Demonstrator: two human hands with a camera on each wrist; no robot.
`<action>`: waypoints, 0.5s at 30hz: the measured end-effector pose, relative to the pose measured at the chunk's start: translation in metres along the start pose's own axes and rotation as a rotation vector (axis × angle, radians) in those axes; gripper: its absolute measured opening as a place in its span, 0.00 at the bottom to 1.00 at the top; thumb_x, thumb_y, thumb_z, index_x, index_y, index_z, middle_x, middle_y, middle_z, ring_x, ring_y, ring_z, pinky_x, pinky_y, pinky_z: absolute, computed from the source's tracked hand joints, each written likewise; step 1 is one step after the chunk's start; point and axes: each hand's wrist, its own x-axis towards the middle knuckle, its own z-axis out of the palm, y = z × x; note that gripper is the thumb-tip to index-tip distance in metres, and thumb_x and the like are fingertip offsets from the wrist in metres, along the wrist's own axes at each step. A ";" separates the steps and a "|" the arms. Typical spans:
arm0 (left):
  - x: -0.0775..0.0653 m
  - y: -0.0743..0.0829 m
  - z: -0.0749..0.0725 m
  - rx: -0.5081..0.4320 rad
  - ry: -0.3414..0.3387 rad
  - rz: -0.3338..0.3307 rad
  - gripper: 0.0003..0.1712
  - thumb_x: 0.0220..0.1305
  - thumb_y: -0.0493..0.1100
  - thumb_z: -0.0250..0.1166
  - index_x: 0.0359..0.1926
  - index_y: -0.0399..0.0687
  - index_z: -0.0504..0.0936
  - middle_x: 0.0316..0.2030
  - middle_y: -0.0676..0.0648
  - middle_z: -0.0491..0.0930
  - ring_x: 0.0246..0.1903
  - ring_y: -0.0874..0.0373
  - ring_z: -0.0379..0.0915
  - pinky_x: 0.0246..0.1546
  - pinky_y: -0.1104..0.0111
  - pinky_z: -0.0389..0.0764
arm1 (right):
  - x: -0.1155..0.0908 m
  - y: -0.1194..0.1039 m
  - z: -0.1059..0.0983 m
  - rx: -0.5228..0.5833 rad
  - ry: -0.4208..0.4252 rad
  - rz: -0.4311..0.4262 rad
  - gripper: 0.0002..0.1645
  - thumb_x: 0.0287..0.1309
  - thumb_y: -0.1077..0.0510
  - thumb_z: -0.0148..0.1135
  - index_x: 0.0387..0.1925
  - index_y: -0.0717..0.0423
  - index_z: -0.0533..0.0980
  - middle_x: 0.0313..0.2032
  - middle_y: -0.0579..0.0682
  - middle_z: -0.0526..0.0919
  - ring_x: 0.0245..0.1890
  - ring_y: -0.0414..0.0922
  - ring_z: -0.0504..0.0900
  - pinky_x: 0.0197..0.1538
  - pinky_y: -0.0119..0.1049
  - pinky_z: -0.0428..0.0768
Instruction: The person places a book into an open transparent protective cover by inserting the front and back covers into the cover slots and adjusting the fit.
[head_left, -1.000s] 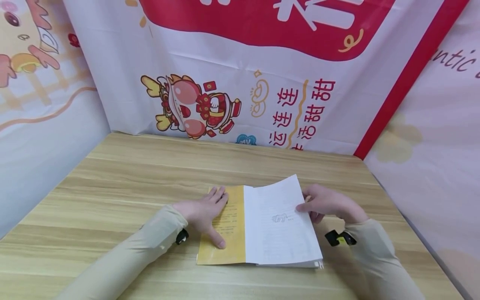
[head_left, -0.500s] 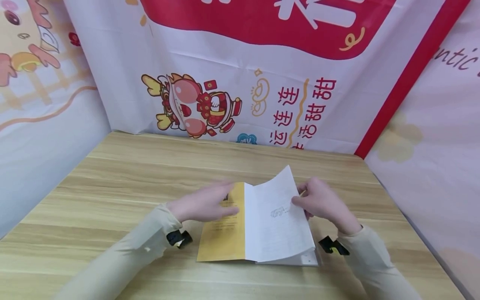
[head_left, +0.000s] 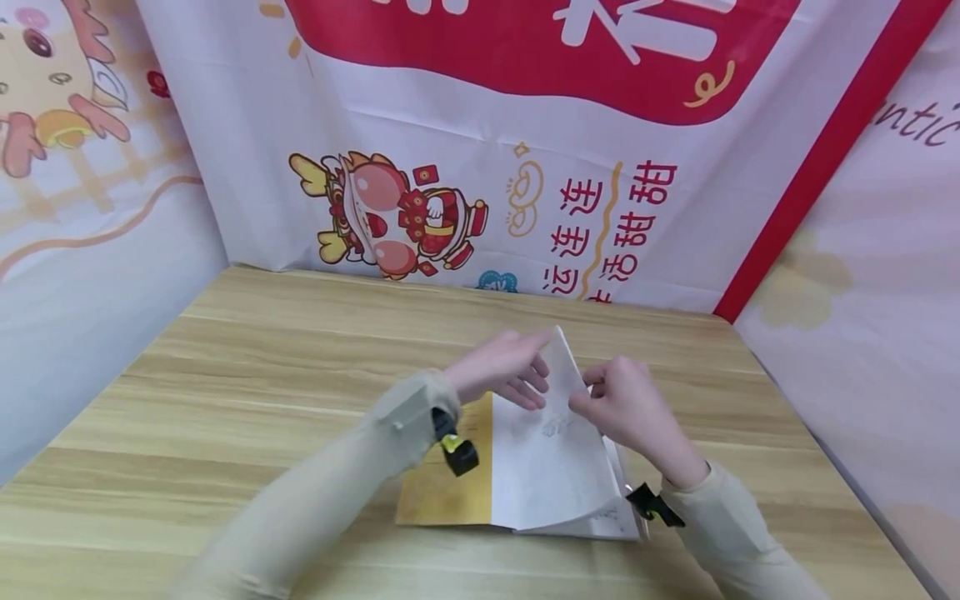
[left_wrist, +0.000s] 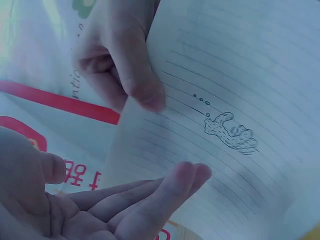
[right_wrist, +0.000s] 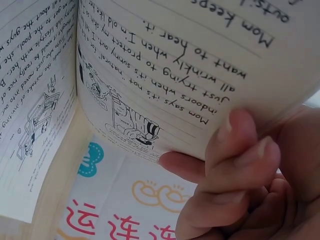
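A book lies open on the wooden table, its yellow inside flap point(head_left: 442, 498) on the left. My right hand point(head_left: 633, 408) pinches the outer edge of a raised white page point(head_left: 558, 475), thumb on the front and fingers behind. In the left wrist view this page point(left_wrist: 230, 65) is lined, with a small drawing. My left hand point(head_left: 506, 367) hovers over the page's upper part with its fingers extended; its fingertips overlap the paper. The right wrist view shows the back of the lifted page point(right_wrist: 170, 55), printed with text and cartoons, and a facing page point(right_wrist: 30, 100) beyond.
The wooden tabletop point(head_left: 247, 375) extends around the book. Behind it hangs a white and red printed cloth point(head_left: 420, 108), with further printed sheets at the left point(head_left: 97, 200) and right point(head_left: 862, 333). Each wrist wears a small black camera strap.
My left hand has lifted off the yellow flap and moved right to the white page. My right hand has raised the page's edge further and shifted slightly left.
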 end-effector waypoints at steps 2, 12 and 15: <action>0.009 0.005 0.005 0.018 -0.004 -0.018 0.44 0.70 0.69 0.41 0.48 0.27 0.75 0.39 0.33 0.80 0.32 0.45 0.81 0.33 0.60 0.81 | -0.001 -0.001 0.001 0.000 -0.001 -0.004 0.07 0.47 0.65 0.60 0.18 0.55 0.77 0.10 0.41 0.68 0.11 0.36 0.64 0.13 0.27 0.62; 0.029 0.020 0.017 0.220 0.062 -0.030 0.27 0.65 0.58 0.59 0.36 0.34 0.80 0.31 0.35 0.81 0.25 0.46 0.81 0.26 0.61 0.82 | -0.002 -0.005 0.005 -0.084 0.036 -0.038 0.14 0.44 0.67 0.58 0.11 0.53 0.67 0.09 0.41 0.63 0.10 0.36 0.62 0.13 0.26 0.59; 0.033 0.018 0.021 0.295 0.070 -0.034 0.17 0.65 0.49 0.60 0.32 0.36 0.81 0.30 0.37 0.82 0.25 0.47 0.81 0.24 0.64 0.81 | -0.004 -0.005 0.005 -0.146 0.019 -0.047 0.13 0.45 0.66 0.58 0.12 0.53 0.68 0.09 0.41 0.63 0.10 0.36 0.62 0.13 0.26 0.58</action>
